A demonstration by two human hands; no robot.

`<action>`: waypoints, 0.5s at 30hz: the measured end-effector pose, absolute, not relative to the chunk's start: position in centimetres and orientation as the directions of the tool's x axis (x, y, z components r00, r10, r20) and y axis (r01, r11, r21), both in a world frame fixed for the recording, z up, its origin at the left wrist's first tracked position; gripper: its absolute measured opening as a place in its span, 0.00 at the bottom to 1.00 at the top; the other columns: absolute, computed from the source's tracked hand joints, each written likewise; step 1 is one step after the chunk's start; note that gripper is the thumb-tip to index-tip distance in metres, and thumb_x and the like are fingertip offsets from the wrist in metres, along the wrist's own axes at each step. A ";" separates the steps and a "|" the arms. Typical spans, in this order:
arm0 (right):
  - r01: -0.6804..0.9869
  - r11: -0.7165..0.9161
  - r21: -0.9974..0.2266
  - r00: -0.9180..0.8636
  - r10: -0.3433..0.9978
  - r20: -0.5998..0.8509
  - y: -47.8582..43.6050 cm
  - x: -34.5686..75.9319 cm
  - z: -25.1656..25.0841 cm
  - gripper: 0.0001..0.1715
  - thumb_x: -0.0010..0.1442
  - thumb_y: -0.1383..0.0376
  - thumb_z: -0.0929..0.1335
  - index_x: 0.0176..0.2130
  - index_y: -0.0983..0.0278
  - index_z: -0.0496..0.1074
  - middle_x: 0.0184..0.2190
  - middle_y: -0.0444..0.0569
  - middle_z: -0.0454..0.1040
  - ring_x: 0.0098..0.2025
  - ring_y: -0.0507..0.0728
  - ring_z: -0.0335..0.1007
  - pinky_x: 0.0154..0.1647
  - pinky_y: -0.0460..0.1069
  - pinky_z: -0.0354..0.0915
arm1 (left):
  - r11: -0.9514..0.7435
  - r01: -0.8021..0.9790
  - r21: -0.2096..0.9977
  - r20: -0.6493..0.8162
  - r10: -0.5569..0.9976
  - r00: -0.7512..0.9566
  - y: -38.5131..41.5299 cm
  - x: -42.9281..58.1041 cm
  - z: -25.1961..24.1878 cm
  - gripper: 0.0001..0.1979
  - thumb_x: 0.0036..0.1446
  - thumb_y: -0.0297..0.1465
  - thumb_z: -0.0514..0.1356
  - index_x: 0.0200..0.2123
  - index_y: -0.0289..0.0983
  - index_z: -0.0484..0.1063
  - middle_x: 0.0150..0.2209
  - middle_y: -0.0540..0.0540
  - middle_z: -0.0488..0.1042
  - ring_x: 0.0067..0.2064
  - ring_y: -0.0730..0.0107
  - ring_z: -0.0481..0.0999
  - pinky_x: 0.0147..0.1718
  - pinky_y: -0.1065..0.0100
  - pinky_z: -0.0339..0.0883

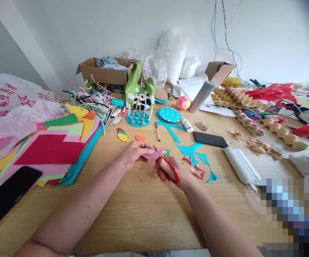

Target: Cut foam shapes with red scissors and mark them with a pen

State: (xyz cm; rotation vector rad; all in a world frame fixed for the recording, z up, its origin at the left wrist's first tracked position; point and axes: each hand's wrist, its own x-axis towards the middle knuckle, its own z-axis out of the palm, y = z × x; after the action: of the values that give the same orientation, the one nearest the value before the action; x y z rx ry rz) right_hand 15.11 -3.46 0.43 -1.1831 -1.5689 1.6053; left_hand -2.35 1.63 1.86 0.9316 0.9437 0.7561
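My left hand (pixel 137 154) pinches a small piece of pinkish-purple paper (pixel 151 156) above the middle of the table. Red-handled scissors (pixel 176 175) are in my right hand (pixel 172 171), with thumb and fingers around the handles. Their blade tips show at the paper, slightly apart. Bits of yellow and green show by the paper's right end, partly hidden. Just beyond my left hand lie an orange paper piece (pixel 140 137) and several small cut shapes (pixel 122 135) in red, yellow and green. Blue scraps (pixel 192 149) and red scraps (pixel 202 173) are scattered beyond my right hand.
Coloured sheets (pixel 48 150) are stacked at the left, with a black phone (pixel 9 196) at their near edge. A pen (pixel 158 131), a white bottle (pixel 187 125), a grey flask (pixel 203 96) and a green panda bag (pixel 140 92) stand or lie farther back. A white power strip (pixel 242 166) lies right.
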 end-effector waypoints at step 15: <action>0.118 -0.149 -0.982 -0.467 0.864 -0.187 -3.6 15.0 0.9 0.36 0.53 0.36 0.64 0.28 0.67 0.69 0.15 0.41 0.63 0.16 0.48 0.57 0.18 0.45 0.52 | 0.401 -0.132 0.907 -0.314 0.850 0.422 1.7 -2.4 2.0 0.11 0.34 0.31 0.69 0.23 0.32 0.74 0.24 0.48 0.72 0.26 0.76 0.68 0.24 0.73 0.59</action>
State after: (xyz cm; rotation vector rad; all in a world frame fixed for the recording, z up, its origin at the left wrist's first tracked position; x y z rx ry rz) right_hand 15.01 -3.56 0.86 -1.1242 -1.5447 1.6729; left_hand -2.40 1.66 1.97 0.9486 0.9209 0.7474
